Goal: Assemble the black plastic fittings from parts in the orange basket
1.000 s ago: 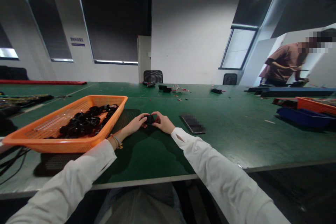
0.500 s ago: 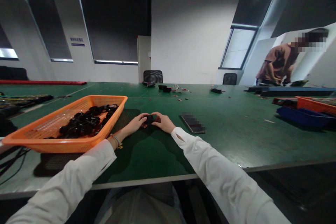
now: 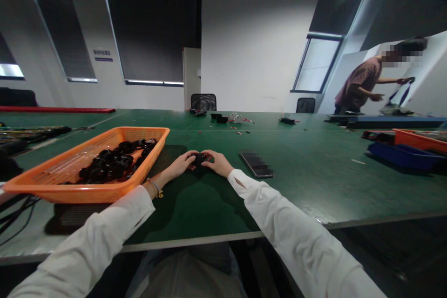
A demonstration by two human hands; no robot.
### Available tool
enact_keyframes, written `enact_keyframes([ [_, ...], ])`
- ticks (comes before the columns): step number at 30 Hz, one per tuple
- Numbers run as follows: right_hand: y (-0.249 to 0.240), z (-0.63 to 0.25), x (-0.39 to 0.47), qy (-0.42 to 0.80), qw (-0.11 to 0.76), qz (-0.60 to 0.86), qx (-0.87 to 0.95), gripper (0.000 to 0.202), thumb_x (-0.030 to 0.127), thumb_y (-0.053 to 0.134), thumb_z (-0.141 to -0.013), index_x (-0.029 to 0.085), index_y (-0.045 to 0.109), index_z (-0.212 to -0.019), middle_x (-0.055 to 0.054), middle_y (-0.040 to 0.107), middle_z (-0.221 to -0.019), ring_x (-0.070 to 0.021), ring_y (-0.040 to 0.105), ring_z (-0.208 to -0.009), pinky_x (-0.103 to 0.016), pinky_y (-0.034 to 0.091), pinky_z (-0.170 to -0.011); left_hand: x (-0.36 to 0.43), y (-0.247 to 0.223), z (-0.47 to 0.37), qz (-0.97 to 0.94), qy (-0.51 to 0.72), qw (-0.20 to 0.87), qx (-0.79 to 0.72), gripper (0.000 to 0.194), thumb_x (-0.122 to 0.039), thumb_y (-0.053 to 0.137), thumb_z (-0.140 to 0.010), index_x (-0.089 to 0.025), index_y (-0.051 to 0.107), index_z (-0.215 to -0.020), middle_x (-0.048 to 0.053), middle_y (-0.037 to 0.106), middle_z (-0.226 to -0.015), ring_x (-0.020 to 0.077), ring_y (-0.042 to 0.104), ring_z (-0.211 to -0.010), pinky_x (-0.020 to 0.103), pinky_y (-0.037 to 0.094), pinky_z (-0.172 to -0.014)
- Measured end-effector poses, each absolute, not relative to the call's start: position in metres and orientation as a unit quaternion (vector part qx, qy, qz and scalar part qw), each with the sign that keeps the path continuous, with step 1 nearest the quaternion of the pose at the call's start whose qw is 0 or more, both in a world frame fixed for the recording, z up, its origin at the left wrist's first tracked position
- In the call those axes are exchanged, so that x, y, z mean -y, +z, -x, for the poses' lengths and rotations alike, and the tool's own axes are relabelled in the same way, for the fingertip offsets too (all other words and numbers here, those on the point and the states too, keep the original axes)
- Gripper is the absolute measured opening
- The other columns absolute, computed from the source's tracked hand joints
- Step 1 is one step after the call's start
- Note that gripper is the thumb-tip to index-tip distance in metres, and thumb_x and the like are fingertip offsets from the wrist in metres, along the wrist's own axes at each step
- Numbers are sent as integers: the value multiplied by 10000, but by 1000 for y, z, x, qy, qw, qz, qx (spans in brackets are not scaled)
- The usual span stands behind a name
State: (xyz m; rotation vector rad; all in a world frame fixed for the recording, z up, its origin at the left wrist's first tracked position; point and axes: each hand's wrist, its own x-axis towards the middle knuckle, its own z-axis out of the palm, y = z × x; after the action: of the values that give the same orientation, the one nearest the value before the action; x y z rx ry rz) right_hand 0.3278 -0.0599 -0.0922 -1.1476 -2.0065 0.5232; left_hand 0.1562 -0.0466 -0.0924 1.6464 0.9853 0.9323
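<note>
Between my two hands is a small black round part point(image 3: 199, 159), just above or on the green table; its exact kind is too small to make out. My left hand point(image 3: 183, 163) grips it from the left with closed fingers. From the right, my right hand point(image 3: 217, 162) pinches the same part. To the left stands an orange plastic basket point(image 3: 38, 181) with perforated walls. Several black ring-shaped parts point(image 3: 115, 162) lie heaped inside it, looking much like the one I hold.
A phone point(image 3: 256, 164) lies right of my hands on the green table point(image 3: 314, 177). Further right sit a blue bin point(image 3: 405, 154) and an orange basket point(image 3: 419, 138). Small black and white parts point(image 3: 235, 118) lie at the back. A person point(image 3: 361, 84) stands at the far right.
My hands and the black part have hardly moved. At the far right, the other person has turned and now holds up a dark strap with one arm reaching out.
</note>
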Motion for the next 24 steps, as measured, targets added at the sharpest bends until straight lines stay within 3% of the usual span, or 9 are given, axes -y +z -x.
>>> enact_keyframes([
  [24,-99,-327,54,191,379,462,778,341,253,613,-678,166,597,-1008,-31,659,-827,-143,609,-749,-291,467,-751,43,-96,-155,-684,382,476,-401,249,-219,463,-767,-153,517,-1001,-7,541,-796,62,525,-536,206,446,-548],
])
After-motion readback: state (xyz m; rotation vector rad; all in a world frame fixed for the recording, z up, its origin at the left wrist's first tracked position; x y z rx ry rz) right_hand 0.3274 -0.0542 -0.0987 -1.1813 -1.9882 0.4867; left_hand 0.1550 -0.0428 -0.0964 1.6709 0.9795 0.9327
